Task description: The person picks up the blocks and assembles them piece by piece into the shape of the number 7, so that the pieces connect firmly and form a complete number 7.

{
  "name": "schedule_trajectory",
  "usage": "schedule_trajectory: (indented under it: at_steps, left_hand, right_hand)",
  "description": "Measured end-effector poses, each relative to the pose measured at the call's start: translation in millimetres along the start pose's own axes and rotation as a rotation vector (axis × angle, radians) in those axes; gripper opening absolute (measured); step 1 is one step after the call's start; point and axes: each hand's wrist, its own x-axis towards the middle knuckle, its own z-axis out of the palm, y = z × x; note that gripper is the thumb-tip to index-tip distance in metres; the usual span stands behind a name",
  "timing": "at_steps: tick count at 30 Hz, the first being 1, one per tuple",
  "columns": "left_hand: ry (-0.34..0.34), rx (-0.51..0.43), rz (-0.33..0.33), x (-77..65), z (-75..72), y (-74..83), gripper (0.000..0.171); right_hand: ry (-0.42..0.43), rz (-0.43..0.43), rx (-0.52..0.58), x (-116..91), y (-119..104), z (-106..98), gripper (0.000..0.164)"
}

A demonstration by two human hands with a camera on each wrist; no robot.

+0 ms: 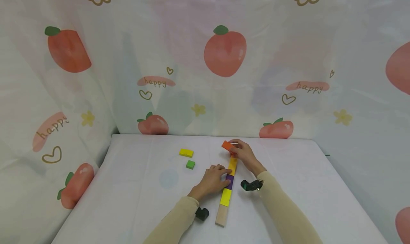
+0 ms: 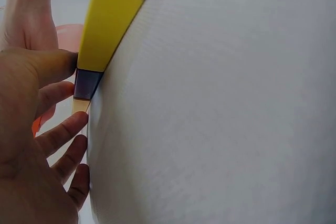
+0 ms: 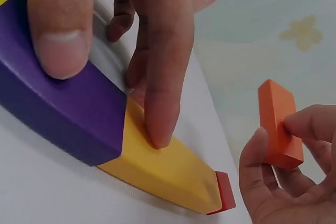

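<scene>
A row of blocks runs along the table: a plain wooden block [image 1: 221,215], a bright yellow block [image 1: 225,197], a purple block [image 1: 229,182], a golden-yellow block [image 3: 163,166] and, at the far end, a red block [image 3: 226,191]. My left hand [image 1: 210,180] touches this row, its thumb on the purple block and its index finger on the golden-yellow one. Just above the far end, my right hand [image 1: 246,155] pinches an orange block [image 3: 278,124] between thumb and fingers, tilted and off the row. The right hand partly covers the red block in the head view.
Left of the row, a yellow block [image 1: 186,152] and a small green block [image 1: 190,164] lie apart on the white tabletop [image 1: 128,201]. A printed cloth [image 1: 189,41] hangs behind the table and along its left side.
</scene>
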Motion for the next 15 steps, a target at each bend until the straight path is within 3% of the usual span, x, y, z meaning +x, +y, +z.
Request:
schedule_trajectory:
  at_steps: [4,15]
  left_hand:
    - [-0.006,-0.003,-0.001,-0.2,-0.5,0.0,0.045]
    - [-0.012,-0.006,-0.01,0.0,0.0,-0.1,0.045]
  right_hand:
    - [-0.01,-0.002,0.047,-0.1,2.3,-1.2,0.035]
    - [0.021,-0.021,-0.008,-4.4,1.7,0.1,0.033]
